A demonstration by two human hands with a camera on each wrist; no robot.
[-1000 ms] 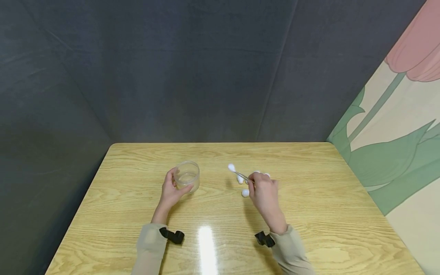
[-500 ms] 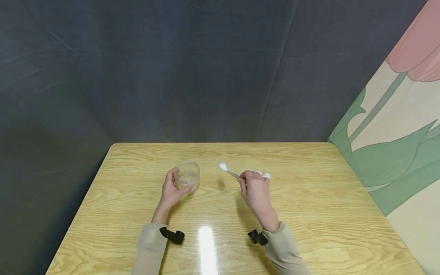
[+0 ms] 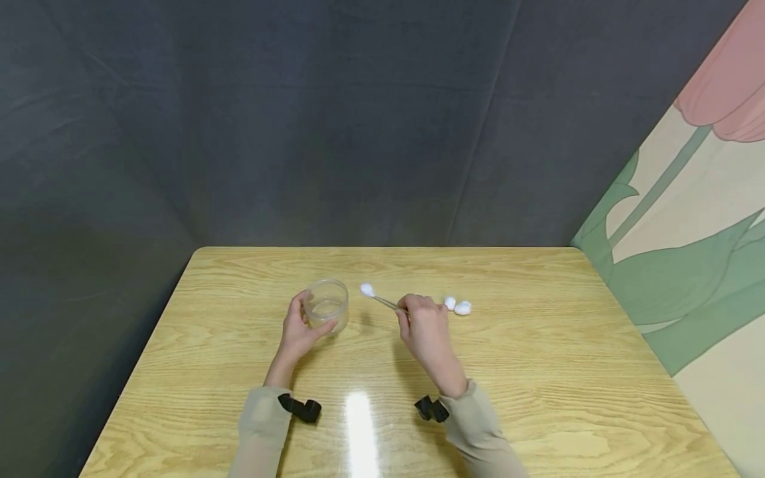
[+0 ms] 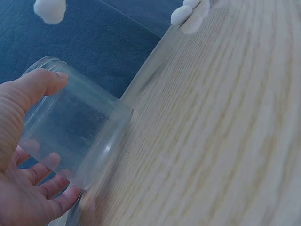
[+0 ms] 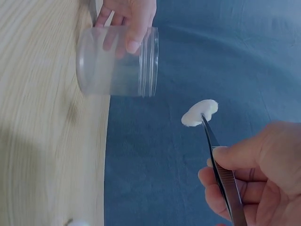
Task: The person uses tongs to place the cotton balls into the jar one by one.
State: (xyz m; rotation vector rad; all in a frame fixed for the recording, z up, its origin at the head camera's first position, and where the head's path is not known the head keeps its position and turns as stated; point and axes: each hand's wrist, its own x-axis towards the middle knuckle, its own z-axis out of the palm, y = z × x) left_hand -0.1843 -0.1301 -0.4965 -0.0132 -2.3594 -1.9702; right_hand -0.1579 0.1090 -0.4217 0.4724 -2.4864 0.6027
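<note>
Head view: at a wood-grain table [image 3: 538,365], we saw a person's left hand [image 3: 301,332] grasping a clear jar [image 3: 337,312] that stood mouth up, while the right hand [image 3: 425,326] pinched a pair of tweezers [image 3: 387,303]. At the tweezers' tip, a white cotton ball [image 3: 367,289] hung above the tabletop just beside the jar's rim, apart from it, and its shadow fell on the wood. Two more cotton balls [image 3: 463,308] lay on the table beyond the right hand, next to each other.

From the right wrist, we picked out what the head camera left too small: ridged threads round the jar's neck, the textured grip of the tweezers between thumb and fingers, and the two points sunk into the fluffy ball. A white piece [image 5: 78,223] also showed, cut off by the bottom edge.

From the left wrist, we saw the thumb near the rim and the fingers round the far side, visible through the clear wall; a cluster of white balls [image 4: 188,16] sat at the top of that view, more than the head camera revealed.

Beige sleeves [image 3: 263,415] and black wrist mounts [image 3: 301,408] framed the work, and behind it we saw a dark cloth [image 3: 358,133].
</note>
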